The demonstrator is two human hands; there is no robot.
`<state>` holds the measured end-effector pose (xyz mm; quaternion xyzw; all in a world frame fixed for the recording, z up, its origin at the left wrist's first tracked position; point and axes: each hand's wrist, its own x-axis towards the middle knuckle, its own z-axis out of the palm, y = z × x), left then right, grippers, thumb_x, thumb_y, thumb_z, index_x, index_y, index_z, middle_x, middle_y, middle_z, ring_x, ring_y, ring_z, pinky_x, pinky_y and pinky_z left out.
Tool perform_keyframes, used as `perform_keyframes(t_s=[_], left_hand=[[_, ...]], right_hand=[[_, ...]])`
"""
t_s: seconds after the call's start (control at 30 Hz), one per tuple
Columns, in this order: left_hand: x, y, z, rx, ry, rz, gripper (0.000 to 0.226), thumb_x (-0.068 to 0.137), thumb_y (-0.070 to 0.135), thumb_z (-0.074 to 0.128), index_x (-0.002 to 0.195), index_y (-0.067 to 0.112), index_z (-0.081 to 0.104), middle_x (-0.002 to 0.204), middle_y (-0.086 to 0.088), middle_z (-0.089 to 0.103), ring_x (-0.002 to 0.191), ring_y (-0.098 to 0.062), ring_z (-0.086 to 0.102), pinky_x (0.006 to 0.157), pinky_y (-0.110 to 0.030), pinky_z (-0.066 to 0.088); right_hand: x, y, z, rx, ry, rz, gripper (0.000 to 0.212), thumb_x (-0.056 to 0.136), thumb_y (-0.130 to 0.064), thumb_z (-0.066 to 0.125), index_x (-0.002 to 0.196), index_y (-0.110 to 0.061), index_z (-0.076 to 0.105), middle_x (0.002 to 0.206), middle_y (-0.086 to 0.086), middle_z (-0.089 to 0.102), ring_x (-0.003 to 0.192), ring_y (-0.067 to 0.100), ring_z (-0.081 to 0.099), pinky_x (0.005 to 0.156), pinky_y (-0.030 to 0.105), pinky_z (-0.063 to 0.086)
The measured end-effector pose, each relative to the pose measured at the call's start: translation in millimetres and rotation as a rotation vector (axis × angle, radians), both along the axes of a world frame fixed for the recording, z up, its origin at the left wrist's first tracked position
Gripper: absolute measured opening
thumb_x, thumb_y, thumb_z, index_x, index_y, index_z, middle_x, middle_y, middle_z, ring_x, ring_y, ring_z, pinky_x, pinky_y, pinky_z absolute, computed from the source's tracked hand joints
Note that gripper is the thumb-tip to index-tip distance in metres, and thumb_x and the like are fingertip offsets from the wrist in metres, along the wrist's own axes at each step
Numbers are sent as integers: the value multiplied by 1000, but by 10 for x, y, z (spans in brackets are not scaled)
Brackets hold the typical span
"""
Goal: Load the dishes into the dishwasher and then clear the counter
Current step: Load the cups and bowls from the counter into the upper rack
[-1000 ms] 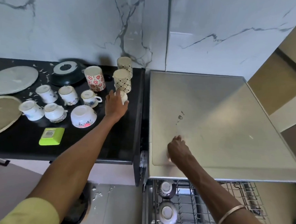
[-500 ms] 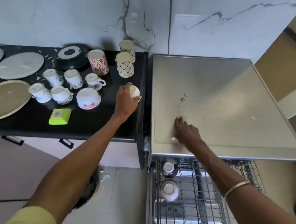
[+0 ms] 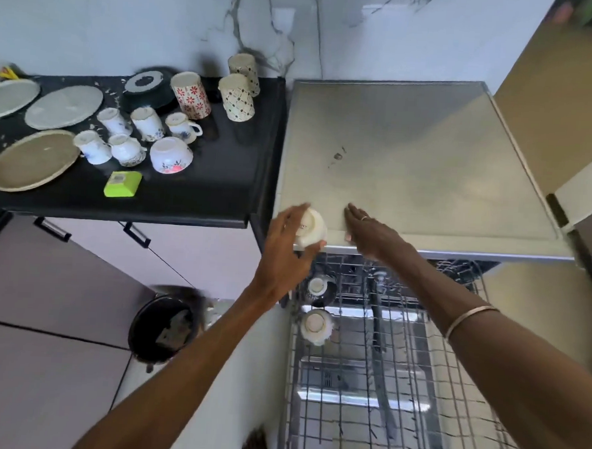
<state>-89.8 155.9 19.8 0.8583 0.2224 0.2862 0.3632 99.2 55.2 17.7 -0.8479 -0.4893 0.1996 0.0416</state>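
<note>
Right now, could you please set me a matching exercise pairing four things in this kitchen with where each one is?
Things:
1. small white cup
2. green box
3. right hand
4. red-flowered tumbler

Places:
A. standing near the back of the black counter
B. resting flat on the steel dishwasher top
C. held in the left hand, above the rack's edge
D. lying near the front of the black counter

Pairs: 1-C, 2-D, 3-B, 4-A

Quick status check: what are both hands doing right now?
Left hand grips small white cup above rack. Right hand flat on steel top. Nothing blocking.
</note>
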Motion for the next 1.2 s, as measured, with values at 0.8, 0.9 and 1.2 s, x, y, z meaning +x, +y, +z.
perform_keyframes(t_s=[0.8,0.9,1.2], left_hand=[[1308,-597,-2607,7,539,-281,73,71,6,73,139,17,48,137,-8,52,120,-24,52,100,-33,44],[1352,-592,-2756,40,610,-235,61,83,14,63,139,27,44,138,-7,50,121,-28,54,93,-36,49],[1279,-728,-2863,217,561,-167,81,69,2,68,142,22,41,140,-6,49,128,-33,41,97,-46,47]], right_hand=[[565,-877,-676,522,-169,23,47,106,-31,31,151,-18,36,156,-1,36,145,16,31,120,32,23],[572,-873,-667,508,-171,32,47,106,-32,29,152,-19,35,157,-2,34,146,15,30,120,31,23],[571,-870,-698,507,-176,21,47,107,-32,28,151,-19,35,157,-2,34,146,14,29,121,33,23]])
